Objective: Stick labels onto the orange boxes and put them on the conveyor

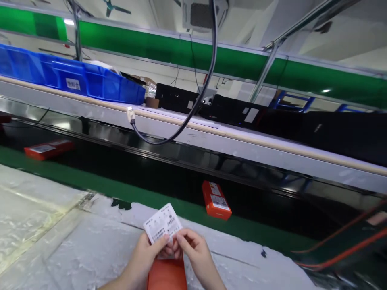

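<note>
My left hand and my right hand together pinch a small white printed label by its lower edge, holding it tilted above an orange box. That box lies under my hands on the white foam-covered bench at the bottom middle. Fingertips of both hands meet at the label's lower corner.
A black conveyor belt runs across behind the bench, carrying an orange box in the middle and another orange box at the left. Blue bins sit on the far shelf. A black cable hangs over the belt.
</note>
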`<move>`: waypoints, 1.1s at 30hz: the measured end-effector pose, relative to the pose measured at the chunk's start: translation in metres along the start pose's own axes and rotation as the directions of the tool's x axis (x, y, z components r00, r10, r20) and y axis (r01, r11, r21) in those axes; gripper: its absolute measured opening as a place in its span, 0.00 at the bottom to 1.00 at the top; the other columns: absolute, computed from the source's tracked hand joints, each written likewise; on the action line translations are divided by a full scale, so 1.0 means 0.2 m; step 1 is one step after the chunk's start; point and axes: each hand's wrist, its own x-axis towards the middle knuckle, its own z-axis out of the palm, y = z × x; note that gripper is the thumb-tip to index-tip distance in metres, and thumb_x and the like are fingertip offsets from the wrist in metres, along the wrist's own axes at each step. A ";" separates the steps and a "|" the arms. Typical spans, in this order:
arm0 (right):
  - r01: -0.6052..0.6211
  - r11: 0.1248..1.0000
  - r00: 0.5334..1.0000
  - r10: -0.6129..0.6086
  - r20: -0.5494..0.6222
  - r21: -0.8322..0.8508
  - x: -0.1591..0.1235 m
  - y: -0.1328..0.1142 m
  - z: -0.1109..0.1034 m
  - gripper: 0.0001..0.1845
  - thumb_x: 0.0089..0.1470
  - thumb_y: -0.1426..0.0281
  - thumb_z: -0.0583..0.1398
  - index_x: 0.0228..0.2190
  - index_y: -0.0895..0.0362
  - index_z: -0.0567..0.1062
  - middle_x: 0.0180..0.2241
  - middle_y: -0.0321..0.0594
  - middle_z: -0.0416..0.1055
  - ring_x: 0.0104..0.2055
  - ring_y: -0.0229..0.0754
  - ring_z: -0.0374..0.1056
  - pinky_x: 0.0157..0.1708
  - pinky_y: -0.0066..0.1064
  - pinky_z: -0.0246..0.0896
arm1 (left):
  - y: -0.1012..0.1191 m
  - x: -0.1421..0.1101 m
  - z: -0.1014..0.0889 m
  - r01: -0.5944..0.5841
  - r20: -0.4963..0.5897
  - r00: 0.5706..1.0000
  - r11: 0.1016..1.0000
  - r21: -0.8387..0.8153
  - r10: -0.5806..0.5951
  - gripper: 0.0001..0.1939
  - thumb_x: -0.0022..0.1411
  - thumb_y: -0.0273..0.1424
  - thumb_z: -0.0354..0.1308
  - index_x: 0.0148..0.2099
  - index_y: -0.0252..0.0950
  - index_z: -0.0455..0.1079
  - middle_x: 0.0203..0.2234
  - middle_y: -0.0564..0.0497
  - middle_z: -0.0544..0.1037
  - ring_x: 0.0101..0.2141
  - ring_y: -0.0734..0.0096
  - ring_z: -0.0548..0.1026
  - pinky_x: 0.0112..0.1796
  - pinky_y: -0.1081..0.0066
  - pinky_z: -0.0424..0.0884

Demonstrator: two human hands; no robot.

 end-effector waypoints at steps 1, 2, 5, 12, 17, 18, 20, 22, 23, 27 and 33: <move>-0.004 1.000 1.000 0.003 -0.012 -0.024 -0.01 -0.01 -0.01 0.25 0.51 0.49 0.63 0.28 0.61 0.73 0.21 0.40 0.70 0.21 0.38 0.65 0.22 0.26 0.60 | 0.00 -0.01 0.01 0.010 0.034 0.999 1.000 0.020 -0.011 0.30 0.44 0.51 0.68 0.35 0.28 0.72 0.26 0.42 0.77 0.26 0.64 0.73 0.29 0.71 0.68; -0.006 0.999 0.999 0.004 -0.035 -0.047 -0.02 -0.02 -0.03 0.26 0.51 0.49 0.63 0.27 0.60 0.71 0.20 0.38 0.69 0.20 0.37 0.64 0.21 0.25 0.58 | 0.01 -0.01 0.02 0.019 0.062 0.998 0.999 0.040 -0.021 0.29 0.44 0.50 0.69 0.36 0.28 0.72 0.25 0.42 0.77 0.24 0.65 0.73 0.27 0.72 0.67; -0.028 0.997 0.994 0.020 -0.103 -0.073 -0.03 -0.04 -0.08 0.26 0.48 0.49 0.65 0.31 0.58 0.67 0.19 0.32 0.67 0.19 0.35 0.63 0.19 0.23 0.57 | 0.04 -0.02 -0.02 0.035 0.112 0.993 0.996 0.079 -0.044 0.26 0.48 0.47 0.68 0.39 0.29 0.72 0.25 0.45 0.77 0.21 0.71 0.71 0.26 0.74 0.63; -0.114 0.993 0.993 0.114 0.001 -0.041 -0.04 -0.06 -0.05 0.24 0.49 0.50 0.65 0.29 0.60 0.69 0.23 0.38 0.71 0.21 0.36 0.66 0.20 0.23 0.58 | 0.03 -0.02 -0.05 0.072 0.127 0.989 0.996 0.050 -0.078 0.24 0.50 0.45 0.66 0.39 0.29 0.70 0.24 0.46 0.76 0.22 0.68 0.71 0.27 0.72 0.65; -0.181 0.961 0.982 0.165 0.094 0.210 -0.05 -0.04 -0.02 0.21 0.48 0.56 0.68 0.27 0.60 0.69 0.20 0.38 0.71 0.18 0.33 0.65 0.17 0.19 0.56 | 0.03 -0.02 -0.05 0.079 0.158 0.985 0.996 -0.051 -0.071 0.23 0.53 0.43 0.65 0.44 0.29 0.71 0.35 0.43 0.77 0.34 0.63 0.74 0.37 0.69 0.69; -0.209 0.933 0.975 0.178 0.130 0.294 -0.06 -0.02 -0.01 0.21 0.47 0.57 0.69 0.27 0.60 0.68 0.19 0.37 0.71 0.16 0.32 0.63 0.15 0.18 0.53 | 0.03 -0.02 -0.05 0.088 0.181 0.981 0.993 -0.081 -0.073 0.24 0.52 0.42 0.67 0.45 0.29 0.71 0.38 0.42 0.77 0.37 0.62 0.74 0.41 0.68 0.68; -0.260 0.870 0.962 0.195 0.192 0.419 -0.08 0.03 0.03 0.24 0.43 0.55 0.71 0.27 0.59 0.68 0.16 0.34 0.68 0.13 0.31 0.60 0.12 0.16 0.49 | 0.02 -0.03 -0.05 0.119 0.244 0.967 0.979 -0.163 -0.076 0.25 0.50 0.39 0.69 0.46 0.29 0.71 0.39 0.42 0.77 0.40 0.60 0.74 0.45 0.66 0.67; -0.293 0.828 0.952 0.204 0.230 0.477 -0.09 0.08 0.08 0.26 0.40 0.54 0.72 0.28 0.59 0.69 0.14 0.32 0.65 0.11 0.30 0.57 0.10 0.16 0.46 | 0.02 -0.05 -0.04 0.152 0.311 0.948 0.959 -0.238 -0.073 0.22 0.49 0.38 0.69 0.43 0.29 0.72 0.36 0.42 0.78 0.38 0.59 0.75 0.42 0.67 0.69; -0.304 0.819 0.948 0.209 0.241 0.486 -0.10 0.10 0.10 0.26 0.39 0.54 0.72 0.29 0.59 0.70 0.13 0.31 0.65 0.11 0.30 0.56 0.10 0.17 0.47 | 0.02 -0.06 -0.04 0.164 0.332 0.941 0.950 -0.265 -0.070 0.22 0.49 0.37 0.70 0.42 0.30 0.72 0.34 0.43 0.78 0.36 0.60 0.75 0.39 0.68 0.69; -0.314 0.869 0.944 0.243 0.223 0.383 -0.09 0.09 0.13 0.21 0.40 0.58 0.72 0.24 0.62 0.74 0.13 0.35 0.65 0.13 0.32 0.57 0.13 0.19 0.51 | 0.06 -0.08 -0.04 0.135 0.455 0.890 0.969 -0.205 -0.027 0.21 0.51 0.37 0.69 0.43 0.28 0.71 0.27 0.41 0.78 0.28 0.59 0.76 0.34 0.65 0.71; -0.171 0.984 0.978 0.164 0.126 0.048 -0.05 -0.05 0.00 0.17 0.50 0.58 0.67 0.31 0.61 0.77 0.24 0.39 0.71 0.24 0.36 0.63 0.24 0.23 0.55 | 0.11 -0.07 -0.06 -0.015 0.355 0.935 0.999 0.043 -0.001 0.22 0.54 0.38 0.67 0.48 0.31 0.71 0.42 0.40 0.77 0.44 0.52 0.75 0.46 0.60 0.70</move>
